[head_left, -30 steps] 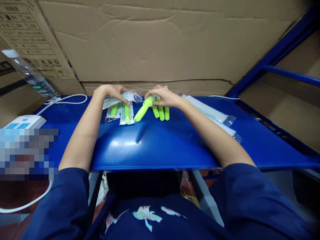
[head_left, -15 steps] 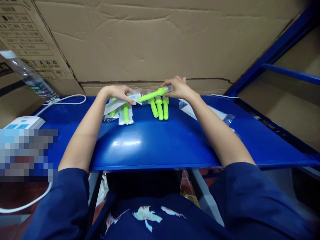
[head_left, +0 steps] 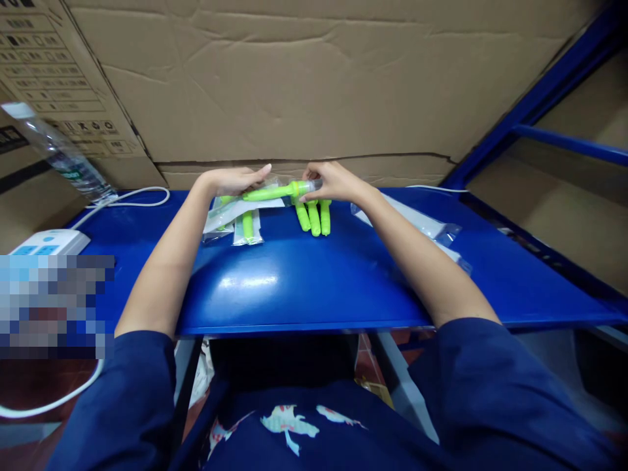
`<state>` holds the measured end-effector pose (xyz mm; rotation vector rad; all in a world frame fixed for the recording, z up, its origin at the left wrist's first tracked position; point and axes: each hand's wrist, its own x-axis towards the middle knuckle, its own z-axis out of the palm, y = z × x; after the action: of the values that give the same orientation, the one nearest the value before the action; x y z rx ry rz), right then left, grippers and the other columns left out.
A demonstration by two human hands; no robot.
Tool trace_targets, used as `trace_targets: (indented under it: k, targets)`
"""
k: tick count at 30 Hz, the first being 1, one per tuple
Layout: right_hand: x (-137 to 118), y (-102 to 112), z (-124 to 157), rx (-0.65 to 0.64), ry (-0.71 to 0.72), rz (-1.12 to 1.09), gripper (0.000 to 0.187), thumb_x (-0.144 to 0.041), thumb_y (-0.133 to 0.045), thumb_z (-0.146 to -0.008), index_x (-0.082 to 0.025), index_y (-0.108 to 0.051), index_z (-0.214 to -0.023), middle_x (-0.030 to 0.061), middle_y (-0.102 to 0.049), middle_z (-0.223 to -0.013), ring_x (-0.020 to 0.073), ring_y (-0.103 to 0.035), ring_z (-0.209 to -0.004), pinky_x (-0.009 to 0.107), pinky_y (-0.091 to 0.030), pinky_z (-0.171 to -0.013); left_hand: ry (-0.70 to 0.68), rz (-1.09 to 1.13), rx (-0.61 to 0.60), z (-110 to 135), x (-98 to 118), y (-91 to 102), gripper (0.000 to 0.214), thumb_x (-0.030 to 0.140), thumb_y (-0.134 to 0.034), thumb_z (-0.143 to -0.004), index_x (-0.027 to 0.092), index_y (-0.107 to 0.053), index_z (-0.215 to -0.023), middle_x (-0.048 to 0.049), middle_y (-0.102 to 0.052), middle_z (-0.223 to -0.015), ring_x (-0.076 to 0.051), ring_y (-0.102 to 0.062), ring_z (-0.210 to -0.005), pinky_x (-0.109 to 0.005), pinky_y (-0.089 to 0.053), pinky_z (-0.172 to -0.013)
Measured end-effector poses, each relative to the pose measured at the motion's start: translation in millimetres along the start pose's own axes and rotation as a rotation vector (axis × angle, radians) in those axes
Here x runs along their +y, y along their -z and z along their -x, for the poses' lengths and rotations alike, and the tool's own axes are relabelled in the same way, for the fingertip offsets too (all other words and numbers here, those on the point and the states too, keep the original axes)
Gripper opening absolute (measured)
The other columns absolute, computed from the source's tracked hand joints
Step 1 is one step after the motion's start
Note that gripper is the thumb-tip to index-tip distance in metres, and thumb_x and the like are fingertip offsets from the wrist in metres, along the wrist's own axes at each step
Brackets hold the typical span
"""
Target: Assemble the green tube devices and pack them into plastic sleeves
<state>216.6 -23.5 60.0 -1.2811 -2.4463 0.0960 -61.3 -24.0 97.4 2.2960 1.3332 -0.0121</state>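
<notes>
In the head view, my right hand (head_left: 333, 182) pinches the clear end of a lime-green stick (head_left: 267, 193), which has a wider collar. The stick lies nearly level, its narrow end pointing left over a clear plastic bag (head_left: 265, 205) with a whitish panel. My left hand (head_left: 235, 180) is closed at the bag's edge, thumb stretched out to the right; its other fingers are partly hidden. Whether the stick's tip is inside the bag is hard to tell. Below the left hand lies a bagged green stick (head_left: 248, 226). Loose green sticks (head_left: 314, 219) lie side by side below my right hand.
More clear bags (head_left: 417, 219) lie beyond my right forearm on the blue table (head_left: 304, 281). At left are a white power strip (head_left: 59, 242), its cable (head_left: 142, 196) and a tilted plastic bottle (head_left: 63, 157). Cardboard (head_left: 294, 85) walls the back; a blue frame (head_left: 510, 131) stands right.
My right hand has moved left and slightly down with the green stick, which now lies flatter over the bag. My left thumb has lifted and points right.
</notes>
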Motion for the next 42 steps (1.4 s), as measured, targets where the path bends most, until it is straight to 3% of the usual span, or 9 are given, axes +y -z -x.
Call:
trace_targets:
  k: [7, 14, 18, 22, 24, 27, 32, 37, 42]
  targets:
    - [0, 3, 3, -0.023, 0.013, -0.034, 0.055, -0.053, -0.083, -0.080, -0.022, -0.063, -0.122, 0.0076, -0.074, -0.106, 0.0283, -0.065, -0.096, 0.039, -0.048, -0.085, -0.095, 0.136, -0.070, -3, -4, -3.5, 0.088, 0.063, -0.060, -0.078, 0.026, -0.051, -0.158, -0.0045, -0.070, -0.139, -0.027, -0.059, -0.128, -0.031, -0.044, -0.101]
    - [-9, -10, -4, 0.016, 0.058, -0.057, 0.054, -0.048, -0.078, -0.085, -0.020, -0.057, -0.126, 0.0121, -0.069, -0.120, 0.0298, -0.062, -0.104, 0.040, -0.048, -0.091, -0.041, 0.125, -0.019, -6, -1, -6.4, 0.079, 0.067, -0.057, -0.079, 0.019, -0.071, -0.139, -0.0075, -0.076, -0.118, -0.030, -0.063, -0.116, -0.035, -0.046, -0.093]
    - [-15, -20, -8, 0.057, 0.096, -0.018, 0.050, -0.039, -0.075, -0.086, -0.017, -0.054, -0.126, 0.0180, -0.061, -0.129, 0.0342, -0.056, -0.117, 0.045, -0.046, -0.103, -0.063, 0.110, 0.035, -8, -2, -6.0, 0.078, 0.070, -0.052, -0.082, 0.021, -0.070, -0.140, -0.0057, -0.076, -0.122, -0.029, -0.063, -0.116, -0.033, -0.046, -0.091]
    - [-21, -22, -6, -0.020, 0.166, -0.032, 0.044, -0.030, -0.068, -0.091, -0.015, -0.053, -0.130, 0.0194, -0.054, -0.135, 0.0345, -0.052, -0.125, 0.047, -0.042, -0.111, -0.084, 0.119, 0.020, -9, -8, -5.7, 0.079, 0.073, -0.052, -0.083, 0.021, -0.070, -0.140, -0.0079, -0.076, -0.118, -0.029, -0.065, -0.109, -0.035, -0.047, -0.087]
    - [-23, -22, -5, -0.051, 0.170, -0.052, 0.040, -0.030, -0.063, -0.095, -0.016, -0.055, -0.132, 0.0186, -0.054, -0.134, 0.0337, -0.052, -0.125, 0.047, -0.043, -0.111, -0.079, 0.104, 0.008, -9, -11, -6.4, 0.082, 0.077, -0.053, -0.081, 0.021, -0.072, -0.136, -0.0099, -0.077, -0.110, -0.030, -0.066, -0.102, -0.037, -0.047, -0.083]
    - [-25, -23, -5, -0.002, 0.160, -0.044, 0.038, -0.039, -0.064, -0.096, -0.019, -0.061, -0.128, 0.0187, -0.054, -0.134, 0.0359, -0.049, -0.128, 0.051, -0.042, -0.111, -0.074, 0.103, -0.014, -11, -13, -8.8, 0.086, 0.082, -0.053, -0.078, 0.019, -0.073, -0.133, -0.0115, -0.076, -0.101, -0.030, -0.066, -0.096, -0.038, -0.046, -0.079]
    - [-26, -31, -6, 0.129, 0.126, 0.018, 0.042, -0.054, -0.068, -0.093, -0.020, -0.069, -0.117, 0.0189, -0.045, -0.148, 0.0435, -0.042, -0.135, 0.063, -0.034, -0.108, -0.096, 0.139, -0.055, -14, -15, -12.2, 0.085, 0.081, -0.053, -0.078, 0.020, -0.071, -0.135, -0.0100, -0.076, -0.111, -0.031, -0.065, -0.106, -0.036, -0.046, -0.084]
    - [-30, -44, -4, 0.216, 0.055, -0.024, 0.050, -0.063, -0.067, -0.091, -0.019, -0.070, -0.115, 0.0200, -0.045, -0.150, 0.0445, -0.041, -0.136, 0.061, -0.030, -0.108, -0.085, 0.162, -0.039, -14, -11, -14.9, 0.086, 0.079, -0.052, -0.080, 0.019, -0.068, -0.139, -0.0113, -0.075, -0.124, -0.030, -0.064, -0.114, -0.033, -0.046, -0.085]
    - [-36, -57, -5, 0.293, -0.005, -0.054, 0.063, -0.073, -0.065, -0.088, -0.019, -0.067, -0.122, 0.0210, -0.048, -0.148, 0.0465, -0.039, -0.137, 0.062, -0.029, -0.107, -0.160, 0.188, 0.007, -12, 6, -16.5, 0.077, 0.064, -0.050, -0.086, 0.016, -0.064, -0.144, -0.0093, -0.069, -0.139, -0.029, -0.058, -0.130, -0.031, -0.045, -0.099]
